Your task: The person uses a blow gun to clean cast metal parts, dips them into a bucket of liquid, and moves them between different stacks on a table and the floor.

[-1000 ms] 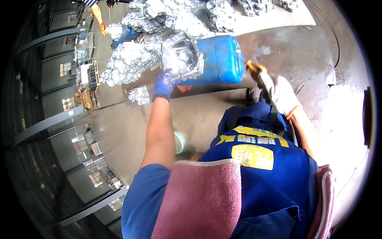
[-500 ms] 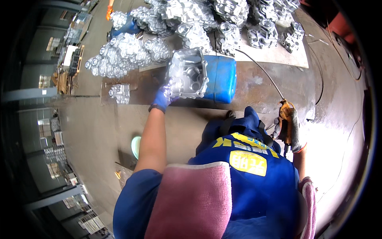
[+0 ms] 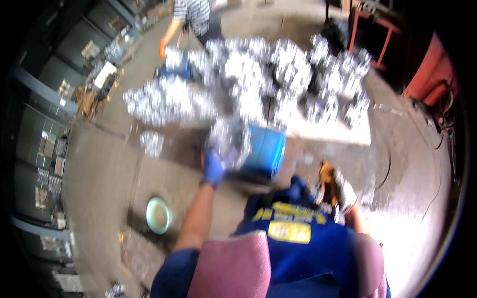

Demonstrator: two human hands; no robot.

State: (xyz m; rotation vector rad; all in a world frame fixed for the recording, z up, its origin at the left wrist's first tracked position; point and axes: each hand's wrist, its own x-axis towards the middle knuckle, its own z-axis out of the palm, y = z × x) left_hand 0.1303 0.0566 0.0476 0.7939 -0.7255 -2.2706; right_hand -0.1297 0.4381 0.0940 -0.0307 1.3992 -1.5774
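My left hand (image 3: 216, 166), in a blue-purple glove, grips the near edge of a silver cast-metal housing (image 3: 231, 140). That casting is blurred and rests against or on a blue plastic drum (image 3: 267, 150) lying on its side; which of the two I cannot tell. My right hand (image 3: 344, 189), gloved in grey-white, is wrapped round an orange-yellow blow gun (image 3: 327, 178) in front of my apron. The gun's long thin nozzle is lost in the motion blur.
Several silver castings (image 3: 293, 69) crowd a pale sheet (image 3: 343, 136) beyond the drum. One small casting (image 3: 151, 143) sits apart at the left. A green basin (image 3: 159, 215) is on the floor. Far back works another person (image 3: 196, 17); a red metal frame (image 3: 377, 30) stands right.
My view has tilted up and shifted, so the castings sit lower and the co-worker shows more. Left hand still grips the housing, which looks tipped differently; right still holds the blow gun.
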